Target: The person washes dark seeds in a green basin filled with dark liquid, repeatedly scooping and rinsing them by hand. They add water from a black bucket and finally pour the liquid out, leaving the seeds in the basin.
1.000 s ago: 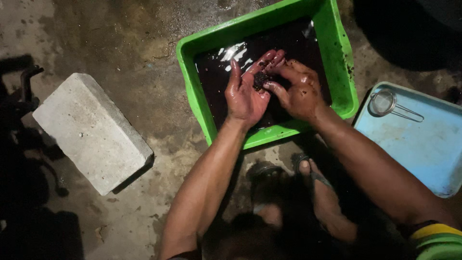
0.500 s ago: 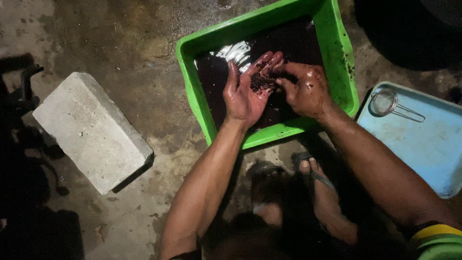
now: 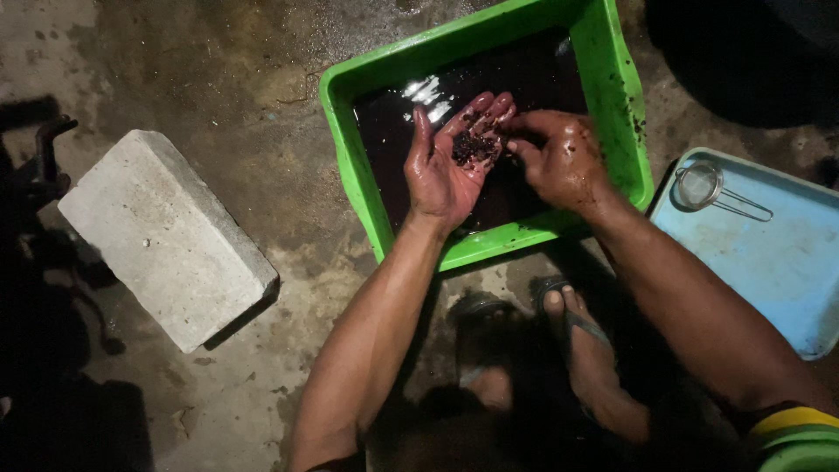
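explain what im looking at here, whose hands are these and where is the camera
The camera sits on a person's head and looks down, so these are that person's own bare hands. The left hand is cupped, palm up, with a small pile of dark wet bits in it. The right hand picks at that pile. Both hang over a green tub of dark liquid on a concrete floor. Nearby lie a grey block and a blue tray with a small strainer.

Both forearms are bare, no sleeves reaching the wrists. The left hand (image 3: 446, 166) and right hand (image 3: 559, 162) are wet and glistening, flecked with dark grit. At five o'clock a yellow-and-green striped sleeve cuff (image 3: 800, 433) shows. At six o'clock a dark strapped rubber sandal (image 3: 572, 319) covers a foot.
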